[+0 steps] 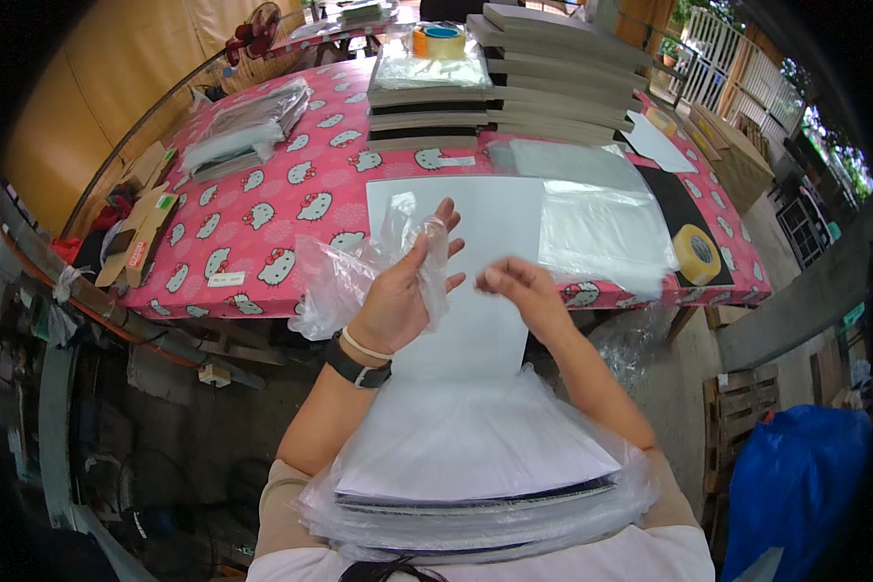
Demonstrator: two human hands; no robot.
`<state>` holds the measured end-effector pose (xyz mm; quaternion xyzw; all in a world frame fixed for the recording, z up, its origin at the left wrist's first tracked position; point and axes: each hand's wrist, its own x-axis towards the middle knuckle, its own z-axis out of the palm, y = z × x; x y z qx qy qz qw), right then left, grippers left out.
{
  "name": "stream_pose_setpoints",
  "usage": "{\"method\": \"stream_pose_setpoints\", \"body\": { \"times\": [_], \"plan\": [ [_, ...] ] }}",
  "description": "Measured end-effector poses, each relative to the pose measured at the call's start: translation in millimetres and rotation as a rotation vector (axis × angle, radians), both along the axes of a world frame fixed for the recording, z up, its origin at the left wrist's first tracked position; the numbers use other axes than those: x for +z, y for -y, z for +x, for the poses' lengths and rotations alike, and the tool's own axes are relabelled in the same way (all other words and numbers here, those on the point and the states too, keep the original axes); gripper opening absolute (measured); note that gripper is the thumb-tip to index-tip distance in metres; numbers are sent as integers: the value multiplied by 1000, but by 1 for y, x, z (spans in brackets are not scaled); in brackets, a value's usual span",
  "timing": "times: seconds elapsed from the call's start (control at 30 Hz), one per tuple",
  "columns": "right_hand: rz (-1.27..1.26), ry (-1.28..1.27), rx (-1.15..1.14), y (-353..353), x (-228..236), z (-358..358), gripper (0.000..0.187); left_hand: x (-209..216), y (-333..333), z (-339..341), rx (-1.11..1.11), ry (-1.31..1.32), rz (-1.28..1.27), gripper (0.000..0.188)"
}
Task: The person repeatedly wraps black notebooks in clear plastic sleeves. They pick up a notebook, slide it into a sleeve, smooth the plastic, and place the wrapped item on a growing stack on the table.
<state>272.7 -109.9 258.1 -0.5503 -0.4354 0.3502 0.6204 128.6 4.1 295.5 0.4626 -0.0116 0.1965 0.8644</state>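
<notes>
A clear plastic bag (359, 276) is gripped by the left hand (403, 291); its thumb and fingers are closed on the film, the fingertips spread slightly upward, and the loose film hangs to the left of and below the fingers. A black wristband and a pale band are worn on that wrist. The right hand (516, 283) is held just to the right of the left fingers, apart from them; its fingers are curled inward, and whether anything is pinched between them cannot be told.

A large white sheet (475, 242) is seen directly beneath and beyond both sets of fingers, laid over the edge of a table covered by a pink cartoon-cat tablecloth (262, 213). Below the wrists, close to the body, a stack of flat bagged white and dark sheets (475, 466) is rested.

Beyond the fingertips, stacked grey boards (514, 97) are noted. Right of the right fingers, clear plastic sleeves (601, 228) and a roll of tan tape (696, 254) are recorded.
</notes>
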Motion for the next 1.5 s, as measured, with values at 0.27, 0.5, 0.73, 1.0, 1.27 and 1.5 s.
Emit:
{"method": "stream_pose_setpoints", "body": {
  "times": [0.27,0.5,0.73,1.0,1.27,1.5],
  "plan": [
    [143,-191,-1,-5,23,-5,15,-8,16,10,4,-41,180,49],
    [142,-55,-113,-7,19,-15,19,-9,23,8,180,-148,75,45],
    [33,168,-187,-4,23,-18,20,-19,10,6,272,-233,52,31],
    [140,575,-316,4,27,-30,22,-16,23,8,345,-288,248,27],
    [99,659,-390,6,18,-30,23,-19,29,2,-8,-228,-332,30],
    [566,-868,261,28,47,13,15,-76,-42,-60,88,-313,55,33]
  ]
}}
